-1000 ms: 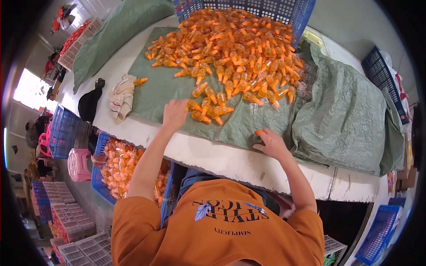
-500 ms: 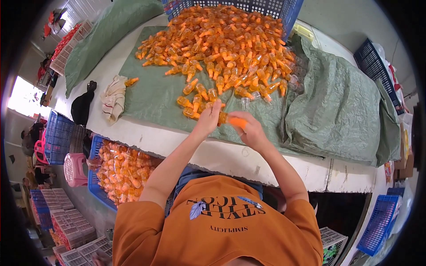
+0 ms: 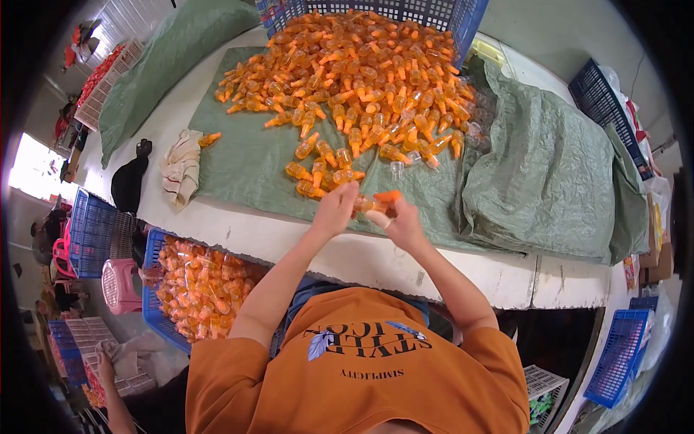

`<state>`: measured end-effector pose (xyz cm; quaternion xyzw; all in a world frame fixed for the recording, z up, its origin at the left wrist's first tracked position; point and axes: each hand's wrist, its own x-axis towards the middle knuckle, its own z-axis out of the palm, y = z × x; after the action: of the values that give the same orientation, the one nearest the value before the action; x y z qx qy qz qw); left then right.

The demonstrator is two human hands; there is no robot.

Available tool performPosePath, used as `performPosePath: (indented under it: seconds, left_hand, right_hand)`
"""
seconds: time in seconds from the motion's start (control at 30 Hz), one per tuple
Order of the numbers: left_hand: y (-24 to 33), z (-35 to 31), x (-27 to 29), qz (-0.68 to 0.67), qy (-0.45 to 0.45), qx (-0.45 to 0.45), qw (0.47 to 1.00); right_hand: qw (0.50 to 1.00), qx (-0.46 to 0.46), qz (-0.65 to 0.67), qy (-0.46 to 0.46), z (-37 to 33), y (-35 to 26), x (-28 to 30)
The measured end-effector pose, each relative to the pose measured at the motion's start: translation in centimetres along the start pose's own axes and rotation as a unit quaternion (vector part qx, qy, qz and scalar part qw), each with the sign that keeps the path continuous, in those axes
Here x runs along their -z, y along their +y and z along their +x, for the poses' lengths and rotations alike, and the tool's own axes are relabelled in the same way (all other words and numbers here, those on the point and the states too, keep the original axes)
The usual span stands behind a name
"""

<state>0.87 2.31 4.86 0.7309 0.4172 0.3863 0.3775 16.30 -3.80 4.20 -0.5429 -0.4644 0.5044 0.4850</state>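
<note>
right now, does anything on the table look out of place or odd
Yes: one small orange bottle lies by the crumpled whitish cloth, well to the left of the main pile, so it looks stray. A clear, colourless piece near the pile's front also stands out among the orange.

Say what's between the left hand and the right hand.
Between the left hand and right hand: one small orange bottle-shaped piece, partly hidden. Head view shows it.
</note>
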Motion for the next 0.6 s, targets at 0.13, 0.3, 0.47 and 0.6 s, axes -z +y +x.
performPosePath:
  seconds: [0.13, 0.3, 0.47, 0.6]
  left_hand:
    - [-1.9, 0.2, 0.8, 0.007, -0.037, 0.168, 0.985]
    - [-1.0, 0.0, 0.3, 0.014, -0.039, 0.113, 0.993]
    - [-1.4, 3.2, 1.3, -0.312, 0.111, 0.170, 0.928]
    - [-1.3, 3.4, 3.8, 0.014, 0.034, 0.067, 0.997]
  right_hand:
    - [0.964, 0.169, -0.206, 0.019, 0.0, 1.0, -1.8]
    - [0.997, 0.076, 0.027, 0.021, -0.6, 3.0, -2.8]
    - [0.974, 0.149, -0.170, -0.022, 1.5, 1.3, -2.2]
    - [0.854, 0.183, -0.486, 0.033, 5.6, -0.1, 1.5]
